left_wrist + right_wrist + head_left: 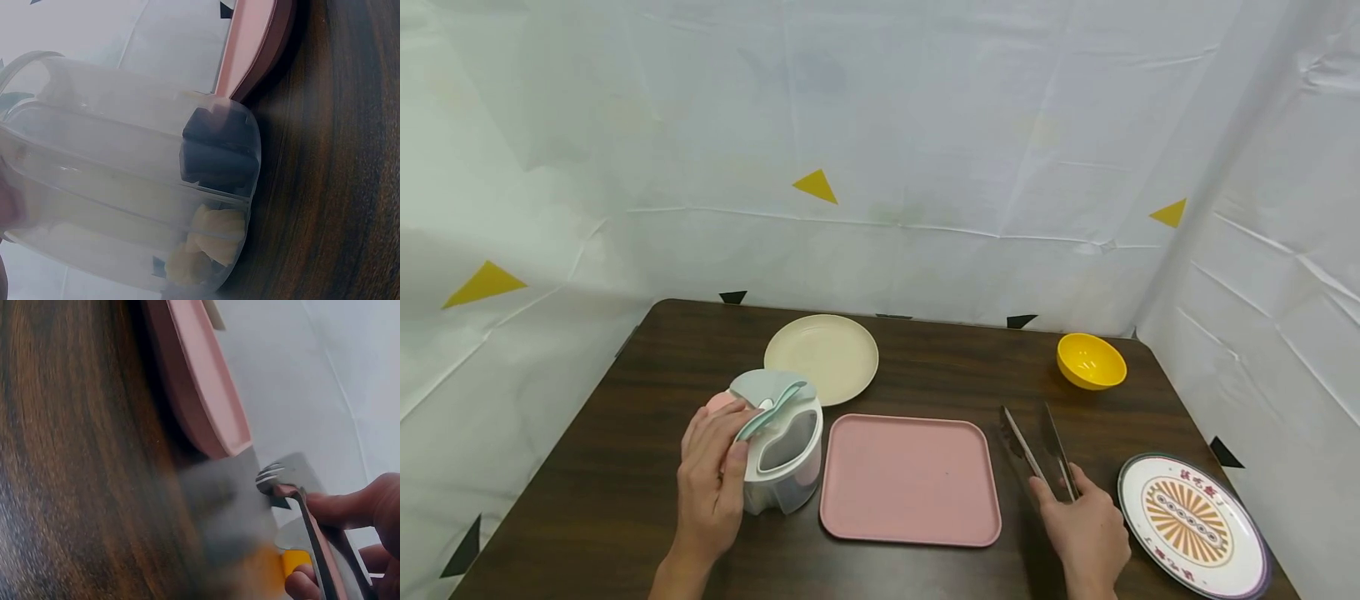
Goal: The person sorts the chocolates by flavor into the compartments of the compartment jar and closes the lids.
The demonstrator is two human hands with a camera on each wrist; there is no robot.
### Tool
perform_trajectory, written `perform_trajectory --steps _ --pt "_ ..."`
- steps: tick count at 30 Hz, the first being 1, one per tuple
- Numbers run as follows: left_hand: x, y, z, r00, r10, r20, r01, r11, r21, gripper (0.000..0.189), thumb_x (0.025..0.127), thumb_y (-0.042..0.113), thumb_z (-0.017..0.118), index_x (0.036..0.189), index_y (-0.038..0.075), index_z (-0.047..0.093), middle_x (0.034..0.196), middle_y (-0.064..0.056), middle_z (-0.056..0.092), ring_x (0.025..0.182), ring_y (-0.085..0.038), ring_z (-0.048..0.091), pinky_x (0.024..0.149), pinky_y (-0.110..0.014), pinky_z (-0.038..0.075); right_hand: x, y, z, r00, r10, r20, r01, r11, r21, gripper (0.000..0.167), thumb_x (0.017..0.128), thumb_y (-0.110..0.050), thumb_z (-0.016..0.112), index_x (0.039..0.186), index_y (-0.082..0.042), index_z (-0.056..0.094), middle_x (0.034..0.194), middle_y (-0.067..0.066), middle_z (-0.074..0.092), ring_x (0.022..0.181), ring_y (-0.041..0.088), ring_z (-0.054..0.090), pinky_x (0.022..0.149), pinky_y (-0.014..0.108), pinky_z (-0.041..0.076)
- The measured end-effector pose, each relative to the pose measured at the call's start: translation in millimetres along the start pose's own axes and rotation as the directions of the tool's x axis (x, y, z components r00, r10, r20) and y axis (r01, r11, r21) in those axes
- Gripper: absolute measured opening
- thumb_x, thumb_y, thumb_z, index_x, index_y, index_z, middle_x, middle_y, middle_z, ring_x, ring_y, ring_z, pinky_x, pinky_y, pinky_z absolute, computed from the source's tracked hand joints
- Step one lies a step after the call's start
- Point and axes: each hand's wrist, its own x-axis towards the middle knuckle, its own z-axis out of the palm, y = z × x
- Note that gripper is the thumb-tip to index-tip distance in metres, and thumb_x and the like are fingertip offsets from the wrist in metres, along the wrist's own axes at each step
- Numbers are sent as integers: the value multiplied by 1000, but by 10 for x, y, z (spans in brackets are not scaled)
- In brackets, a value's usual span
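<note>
My left hand [711, 479] is at the top of a clear divided container [119, 169] with a white lid [812, 407]. Its thumb and fingers pinch a mint-green lid flap [773, 408], which stands raised beside an opening. In the left wrist view, dark chunks [219, 153] and pale yellow pieces [215, 234] lie at the bottom in separate compartments. My right hand [1088, 529] grips metal tongs [1028, 450], their arms spread and pointing away from me. The tongs' tips have nothing between them. A pink tray [912, 483] lies between the two hands.
Behind the container is a cream plate [823, 354]. A yellow bowl [1091, 362] stands at the back right, and a white patterned plate [1240, 546] lies right of my right hand. White sheeting [925, 125] hangs behind and beside the dark wooden table [602, 483].
</note>
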Motion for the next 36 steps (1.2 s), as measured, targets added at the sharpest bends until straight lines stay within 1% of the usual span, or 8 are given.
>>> perform_trajectory --steps 5,11,16,22,27,29,32,36 --pt "4 -1 1 1000 2 3 -2 1000 -4 26 95 9 51 114 1 68 109 -15 68 116 -35 56 110 -52 21 40 43 25 1000 24 -6 -24 1000 5 75 75 -55 77 135 -12 60 119 29 61 98 53 58 65 62 44" --pt "9 -5 5 1000 6 0 -6 1000 -5 27 95 9 51 114 1 68 109 -15 68 115 -35 56 110 -52 20 58 78 44 1000 8 -5 -8 1000 27 77 74 -52 79 136 -11 59 118 32 60 97 55 59 65 61 44" --pt "0 -4 -3 1000 3 -9 -3 1000 -3 26 95 9 51 113 1 69 108 -15 69 116 -35 57 111 -51 20 75 82 44 1000 -1 21 0 1000 10 78 75 -50 79 137 -9 57 117 32 61 98 55 58 66 61 45" --pt "2 -5 -3 1000 3 -13 -3 1000 -9 26 95 8 51 113 0 68 108 -15 69 116 -35 57 111 -51 20 99 72 48 999 -3 33 3 1000 -10 79 73 -51 80 136 -7 58 108 29 65 94 54 60 64 60 45" --pt "3 -7 1 1000 6 -13 -6 1000 -10 26 95 8 51 112 0 69 108 -15 69 116 -35 57 111 -49 20 104 83 60 999 -2 40 3 1000 -20 84 71 -52 81 136 -5 57 112 31 63 92 53 60 63 60 46" --pt "3 -7 2 1000 3 -11 -3 1000 -9 26 95 8 51 112 0 69 108 -15 69 116 -35 57 111 -50 20 104 94 66 999 -8 35 9 1000 -18 84 71 -53 81 135 -5 57 110 31 64 91 53 60 63 60 46" --pt "0 -6 1 1000 -2 -5 2 1000 -7 26 95 8 51 113 1 68 109 -15 69 116 -35 56 110 -51 20 100 110 73 999 -19 29 20 1000 -21 83 71 -54 81 134 -6 58 107 30 65 89 52 61 63 60 46" --pt "-5 -4 -1 1000 -7 1 7 1000 -6 26 95 7 51 114 1 68 109 -15 68 116 -35 56 109 -55 20 94 118 73 999 -17 39 18 999 -29 84 71 -56 80 135 -6 58 111 31 63 90 52 61 63 60 46"
